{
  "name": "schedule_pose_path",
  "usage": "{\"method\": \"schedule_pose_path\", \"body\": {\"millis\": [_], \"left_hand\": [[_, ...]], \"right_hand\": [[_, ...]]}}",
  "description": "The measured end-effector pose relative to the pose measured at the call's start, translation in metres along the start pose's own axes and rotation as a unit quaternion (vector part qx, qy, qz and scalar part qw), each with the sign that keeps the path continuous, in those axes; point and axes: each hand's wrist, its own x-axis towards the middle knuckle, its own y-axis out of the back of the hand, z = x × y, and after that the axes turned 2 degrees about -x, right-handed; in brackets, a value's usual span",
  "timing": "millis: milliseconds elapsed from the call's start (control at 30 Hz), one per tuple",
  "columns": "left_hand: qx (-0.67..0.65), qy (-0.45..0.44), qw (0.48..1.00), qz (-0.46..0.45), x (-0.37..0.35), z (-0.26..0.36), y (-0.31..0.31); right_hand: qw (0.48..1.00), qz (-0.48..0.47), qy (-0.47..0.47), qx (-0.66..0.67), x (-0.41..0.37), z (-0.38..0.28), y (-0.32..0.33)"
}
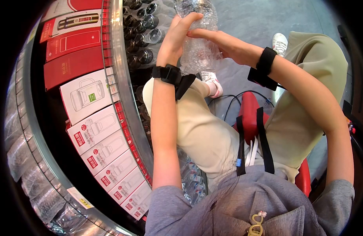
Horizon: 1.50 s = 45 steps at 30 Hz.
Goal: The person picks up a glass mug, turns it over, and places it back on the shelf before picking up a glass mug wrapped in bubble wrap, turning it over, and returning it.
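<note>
Cradling the bubble-wrapped package [199, 61], left hand [174, 38] and right hand [228, 44] hold it above the floor [244, 19] beside the shelf [118, 51]; likely light, cushioned, slippery, perhaps fragile inside, it suits gentle support around both sides.

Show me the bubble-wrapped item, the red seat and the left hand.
Bubble-wrapped item [200, 54]: head view, lower part of wrapping.
Red seat [250, 114]: head view, front part.
Left hand [174, 39]: head view, middle of the hand.
</note>
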Motion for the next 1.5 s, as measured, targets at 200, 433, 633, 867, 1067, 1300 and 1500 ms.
{"method": "schedule_pose_path", "body": {"millis": [200,433,633,867,1067,1300,1500], "left_hand": [[0.013,-0.019,1.0,-0.005,0.002,-0.003,0.0],[0.026,-0.017,0.999,-0.012,-0.005,0.005,-0.004],[0.024,-0.009,1.0,-0.011,-0.001,0.0,-0.001],[0.01,-0.029,0.999,-0.029,-0.005,0.005,-0.003],[0.004,-0.038,0.998,-0.04,0.0,0.001,-0.001],[0.004,-0.037,0.999,-0.029,0.004,-0.004,0.001],[0.012,-0.031,0.999,-0.016,0.005,-0.007,0.002]], "right_hand": [[1.0,0.022,-0.016,-0.003,-0.001,-0.001,-0.004],[1.0,-0.005,0.016,0.005,0.0,0.005,-0.001],[1.0,0.0,0.001,-0.004,-0.001,0.001,-0.001],[1.0,0.006,0.002,-0.011,0.0,0.003,-0.001],[1.0,0.006,0.002,-0.005,-0.003,0.0,-0.002],[1.0,0.009,0.007,-0.006,-0.001,0.001,-0.003],[1.0,0.018,-0.013,-0.008,-0.001,-0.001,-0.004]]}}
